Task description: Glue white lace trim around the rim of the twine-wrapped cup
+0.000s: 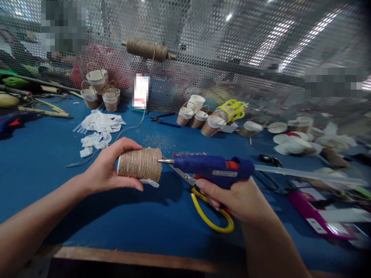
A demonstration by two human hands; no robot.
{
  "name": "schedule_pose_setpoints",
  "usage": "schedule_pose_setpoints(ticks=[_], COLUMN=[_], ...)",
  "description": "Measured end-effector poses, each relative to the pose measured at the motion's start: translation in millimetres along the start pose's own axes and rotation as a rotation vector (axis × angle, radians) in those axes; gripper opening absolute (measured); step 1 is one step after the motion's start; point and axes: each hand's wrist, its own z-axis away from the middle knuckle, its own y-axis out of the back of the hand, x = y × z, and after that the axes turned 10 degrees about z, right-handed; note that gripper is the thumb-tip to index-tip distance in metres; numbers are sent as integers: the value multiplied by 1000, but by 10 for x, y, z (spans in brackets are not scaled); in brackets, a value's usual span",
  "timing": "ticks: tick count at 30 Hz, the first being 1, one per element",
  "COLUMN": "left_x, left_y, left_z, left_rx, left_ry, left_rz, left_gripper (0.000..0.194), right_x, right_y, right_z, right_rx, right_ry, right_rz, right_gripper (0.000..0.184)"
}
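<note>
In my left hand [111, 166] lies a twine-wrapped paper cup [139, 166], tipped on its side, thumb and fingers closed around it. A bit of white lace or cloth pokes out under the cup. My right hand [228, 195] grips a blue hot glue gun [203, 166]. Its metal nozzle meets the right end of the cup, or lies just in front of it; I cannot tell which. A long clear glue stick [307, 174] sticks out of the gun's back. Beneath the gun rest yellow-handled scissors [199, 206], partly hidden by my right hand.
Twine-wrapped cups with handles stand at the back left [100, 83] and back centre [197, 114]. White lace [101, 122] lies left, near loose twine. Pliers [166, 120] rest behind the cup. A twine spool [147, 50] hangs on the mesh screen. A purple package [315, 216] lies right.
</note>
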Motion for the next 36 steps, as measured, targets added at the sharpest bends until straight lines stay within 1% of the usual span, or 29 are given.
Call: schedule_pose_setpoints(ticks=[6, 17, 21, 24, 27, 32, 34, 36], left_x=[-23, -19, -23, -37, -46, -40, -39, -40], left_y=[2, 22, 10, 1, -3, -14, -21, -25], left_z=[18, 10, 9, 8, 10, 14, 14, 13], left_rx=[-54, -52, -45, -46, -49, -60, -50, -32], left_ry=[-111, -72, -96, -150, -195, -175, -157, -124], left_rz=[8, -23, -22, -17, -15, -5, 10, 22], left_gripper=[61, 61, 61, 62, 63, 62, 63, 63], right_x=[30, -24, -28, -12, 21, 77, 81, 72], right_y=[32, 5, 18, 34, 37, 27, 20, 11], right_z=[-43, -7, -19, -33, -47, -73, -67, -44], right_rx=[-12, 40, 34, -4, -12, -48, -69, -58], right_ry=[31, 18, 15, 19, 18, 19, 24, 22], right_rz=[25, 5, 32, 55, 37, 24, 35, 40], right_gripper=[23, 20, 19, 21, 22, 23, 23, 21])
